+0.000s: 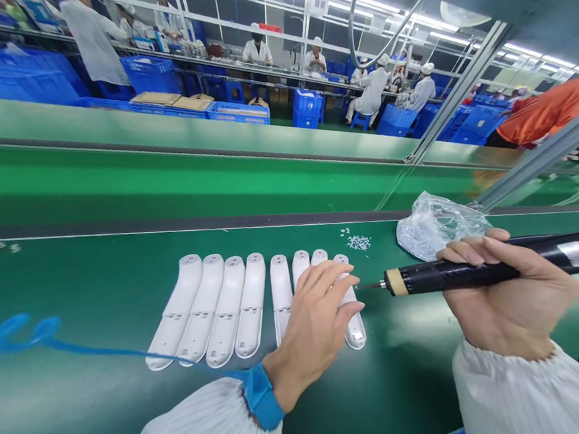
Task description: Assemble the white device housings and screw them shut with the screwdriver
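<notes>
Eight white casings (248, 302) stand in a row of two groups of four: one group lies to the left of the left hand (309, 318), the other partly beneath it. That hand is spread loosely, fingers extended over the group and reaching the rightmost casing (356, 331); whether they press on it I cannot tell. The right hand (511, 301) grasps a black electric screwdriver (427, 277), its bit (371, 285) pointing left, just beside the left fingertips. Beyond the left hand's fingertips is a small heap of screws (359, 242); beyond the right hand, a clear plastic bag (433, 223). A blue wrist strap (263, 397) circles the left wrist, its cord (115, 351) running off leftward across the green table (100, 283). Far beyond both hands, people in white coats (372, 91) sit at another bench.
</notes>
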A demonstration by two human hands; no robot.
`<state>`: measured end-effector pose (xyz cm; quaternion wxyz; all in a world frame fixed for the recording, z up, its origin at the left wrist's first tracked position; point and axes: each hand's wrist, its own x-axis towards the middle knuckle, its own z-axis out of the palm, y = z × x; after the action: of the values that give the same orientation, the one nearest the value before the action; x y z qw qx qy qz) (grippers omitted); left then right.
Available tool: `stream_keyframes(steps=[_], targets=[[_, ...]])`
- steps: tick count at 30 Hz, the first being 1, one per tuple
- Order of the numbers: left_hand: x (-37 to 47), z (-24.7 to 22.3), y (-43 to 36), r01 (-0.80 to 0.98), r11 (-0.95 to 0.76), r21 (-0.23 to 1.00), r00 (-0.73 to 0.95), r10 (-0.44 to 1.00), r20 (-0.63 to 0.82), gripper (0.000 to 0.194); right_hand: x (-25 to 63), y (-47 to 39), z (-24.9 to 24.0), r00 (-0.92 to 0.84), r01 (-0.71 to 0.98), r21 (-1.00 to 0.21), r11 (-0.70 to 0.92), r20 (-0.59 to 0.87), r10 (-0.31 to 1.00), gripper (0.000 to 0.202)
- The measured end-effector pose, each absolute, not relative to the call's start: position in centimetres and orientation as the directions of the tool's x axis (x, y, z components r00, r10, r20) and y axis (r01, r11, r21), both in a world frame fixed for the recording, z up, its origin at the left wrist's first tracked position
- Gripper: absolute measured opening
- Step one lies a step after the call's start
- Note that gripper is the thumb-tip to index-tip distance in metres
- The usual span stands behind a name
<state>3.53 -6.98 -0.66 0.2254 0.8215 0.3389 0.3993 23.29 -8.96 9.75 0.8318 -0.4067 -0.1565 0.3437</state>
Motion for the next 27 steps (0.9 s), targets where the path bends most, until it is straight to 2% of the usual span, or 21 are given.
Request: stream_keyframes(steps=[3,5,18,27], targets=[[3.4,-0.5,-7.0,0.339,-0.669,0.661,0.434,0.735,0.521,0.010,22.3,-9.8,10.0,0.696,-0.463,-0.776,0.428,-0.020,0.717,0.019],[3.3,-0.3,-6.9,0.336,-0.681,0.650,0.430,0.725,0.537,0.015,21.9,-10.2,10.1,0.696,-0.455,-0.779,0.431,-0.008,0.718,0.018],[3.1,0.2,-7.1,0.448,-0.781,0.434,0.483,0.620,0.618,0.018,19.8,-11.7,10.2,0.695,-0.308,-0.858,0.410,0.091,0.713,0.013],[3.0,-0.2,-6.9,0.410,-0.764,0.498,0.488,0.645,0.587,0.016,20.5,-12.1,9.7,0.681,-0.321,-0.847,0.424,0.104,0.725,0.020]])
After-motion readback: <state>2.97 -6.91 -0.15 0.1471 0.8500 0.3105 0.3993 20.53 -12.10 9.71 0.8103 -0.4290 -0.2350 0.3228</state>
